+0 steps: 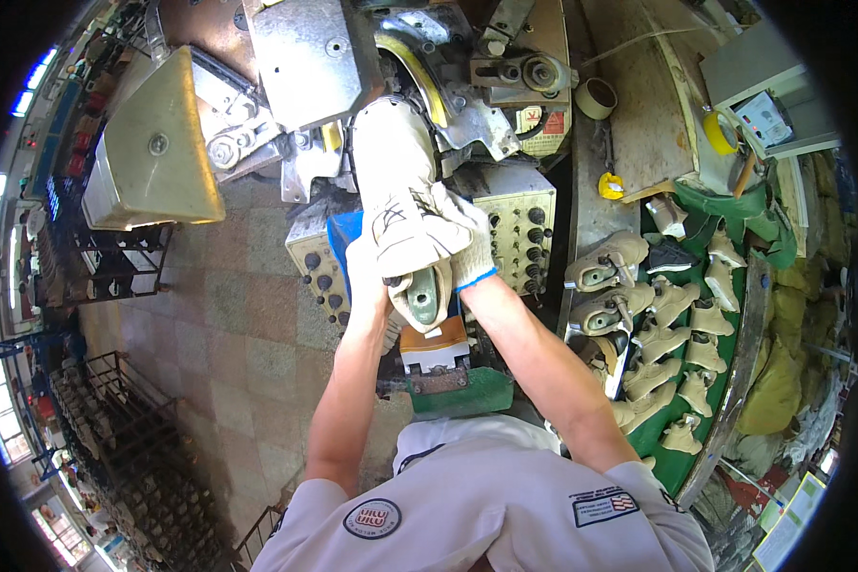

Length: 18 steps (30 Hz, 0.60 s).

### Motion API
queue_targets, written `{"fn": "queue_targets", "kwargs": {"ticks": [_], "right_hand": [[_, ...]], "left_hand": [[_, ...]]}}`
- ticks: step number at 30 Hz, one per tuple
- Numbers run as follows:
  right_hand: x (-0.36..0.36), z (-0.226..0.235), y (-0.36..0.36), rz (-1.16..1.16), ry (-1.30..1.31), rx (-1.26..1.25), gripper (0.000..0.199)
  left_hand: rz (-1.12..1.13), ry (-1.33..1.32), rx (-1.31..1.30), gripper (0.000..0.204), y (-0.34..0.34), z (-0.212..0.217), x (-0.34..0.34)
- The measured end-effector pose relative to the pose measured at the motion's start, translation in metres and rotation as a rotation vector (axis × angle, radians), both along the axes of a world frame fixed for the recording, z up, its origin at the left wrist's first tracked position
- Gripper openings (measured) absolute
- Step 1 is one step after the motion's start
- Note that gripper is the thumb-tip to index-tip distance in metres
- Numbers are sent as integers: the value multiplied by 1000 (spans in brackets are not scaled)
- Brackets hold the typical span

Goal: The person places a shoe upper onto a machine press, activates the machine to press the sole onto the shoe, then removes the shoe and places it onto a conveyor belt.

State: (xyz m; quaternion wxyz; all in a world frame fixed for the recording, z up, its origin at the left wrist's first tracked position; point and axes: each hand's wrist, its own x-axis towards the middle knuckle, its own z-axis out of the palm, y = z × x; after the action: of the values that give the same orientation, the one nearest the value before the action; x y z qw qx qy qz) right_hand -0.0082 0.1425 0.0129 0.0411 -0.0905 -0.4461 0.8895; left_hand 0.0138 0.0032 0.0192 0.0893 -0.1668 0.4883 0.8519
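A cream shoe upper (396,157) is stretched over a green shoe last (421,300), which shows at the heel opening nearest me. Its toe end reaches in between the metal jaws of a lasting machine (315,62). My left hand (364,267), in a white work glove, grips the left side of the shoe near the heel. On the other side, my right hand (472,238), in a white glove with a blue cuff edge, is wrapped round the shoe by the laces. Some fingers of both hands are hidden behind the shoe.
Control boxes with black knobs (520,234) flank the shoe. At the right, several beige shoe uppers (653,338) lie on a green bench surface (725,357). A pale lamp-like housing (148,162) juts in at the left. Tape rolls (596,98) sit at the upper right.
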Motion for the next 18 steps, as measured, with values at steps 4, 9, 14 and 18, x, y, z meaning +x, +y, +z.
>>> {"fn": "queue_targets", "kwargs": {"ticks": [4,9,14,18], "right_hand": [[-5,8,0,-27,213,486,34],[-3,1,-4,-47,-124,33,40],[-1,3,2,-13,-85,166,39],[-2,7,-6,33,-90,-118,37]], "left_hand": [[-26,71,-168,26,-5,16,-3],[-83,133,-2,26,-10,-14,1],[-46,107,-44,28,1,2,1],[-50,86,-15,28,-9,2,-9]]}}
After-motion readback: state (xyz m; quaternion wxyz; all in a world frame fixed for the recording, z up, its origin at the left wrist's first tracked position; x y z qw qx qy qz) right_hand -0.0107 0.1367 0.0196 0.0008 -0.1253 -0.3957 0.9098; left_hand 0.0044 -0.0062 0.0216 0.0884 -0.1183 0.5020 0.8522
